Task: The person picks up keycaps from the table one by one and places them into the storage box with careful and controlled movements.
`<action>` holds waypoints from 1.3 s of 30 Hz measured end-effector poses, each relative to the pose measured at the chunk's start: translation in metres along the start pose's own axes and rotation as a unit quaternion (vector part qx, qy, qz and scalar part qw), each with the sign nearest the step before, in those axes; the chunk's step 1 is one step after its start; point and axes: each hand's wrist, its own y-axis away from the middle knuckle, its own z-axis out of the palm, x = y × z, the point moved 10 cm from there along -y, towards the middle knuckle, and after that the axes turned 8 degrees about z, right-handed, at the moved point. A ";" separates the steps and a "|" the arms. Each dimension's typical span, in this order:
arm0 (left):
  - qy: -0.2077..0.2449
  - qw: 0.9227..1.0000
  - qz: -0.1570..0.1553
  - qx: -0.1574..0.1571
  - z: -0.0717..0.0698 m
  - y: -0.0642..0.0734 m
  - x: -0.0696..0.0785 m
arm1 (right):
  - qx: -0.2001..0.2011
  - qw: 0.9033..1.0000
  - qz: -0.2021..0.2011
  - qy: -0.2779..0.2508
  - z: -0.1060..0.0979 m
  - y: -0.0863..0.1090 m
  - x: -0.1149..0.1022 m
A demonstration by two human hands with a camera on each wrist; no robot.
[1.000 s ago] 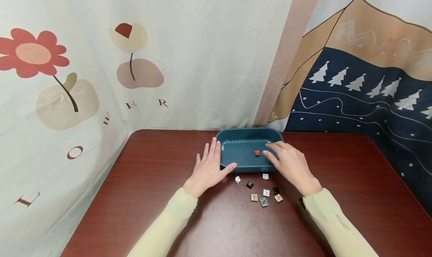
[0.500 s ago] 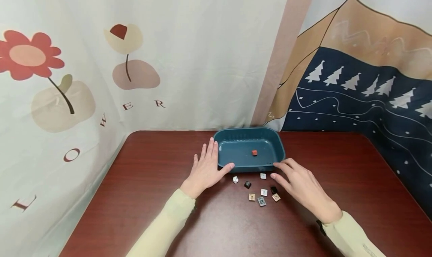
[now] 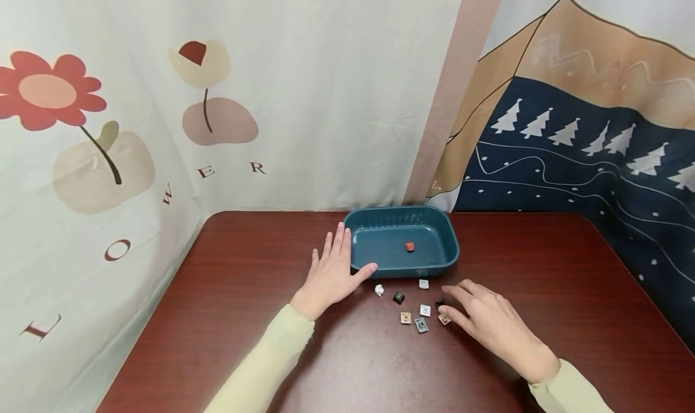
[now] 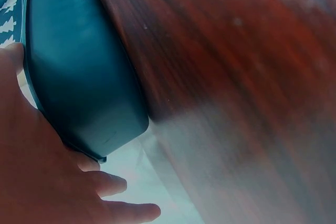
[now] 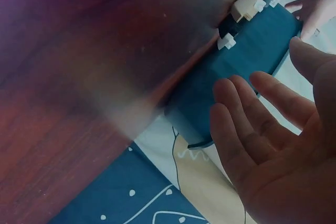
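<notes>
A blue plastic tray (image 3: 404, 272) stands at the table's far side, with a red keycap (image 3: 409, 246) and a dark piece inside. My left hand (image 3: 328, 280) rests against its left end, fingers straight and thumb over the near rim. Several keycaps lie in front of the tray, among them a white keycap (image 3: 425, 310), a grey keycap (image 3: 421, 325) and a beige keycap (image 3: 405, 318). Over the right-hand ones hovers my right hand (image 3: 491, 319), fingers loosely bent and holding nothing. It partly covers a black keycap and another beige keycap (image 3: 444, 319); contact with them cannot be told.
The dark red wooden table (image 3: 244, 328) meets a pale curtain (image 3: 326, 99) with printed flowers behind it. A navy tree-patterned cloth (image 3: 570, 160) hangs at the right. A white lumpy keycap (image 3: 379, 290) and a black keycap (image 3: 399, 298) lie near the tray's front.
My right hand has moved from over the tray's right side back toward the near keycaps on the table. The left hand stays against the tray.
</notes>
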 end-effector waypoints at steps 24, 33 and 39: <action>-0.001 1.000 -0.002 0.003 0.000 -0.001 -0.001 | -0.048 0.997 -0.047 0.031 0.019 0.011 -0.013; -0.002 1.000 -0.001 0.003 0.001 -0.001 -0.002 | -0.063 0.996 -0.067 0.011 0.023 0.012 -0.015; 0.002 1.000 0.000 0.004 0.001 0.000 -0.001 | -0.061 0.995 -0.082 0.007 0.024 0.013 -0.016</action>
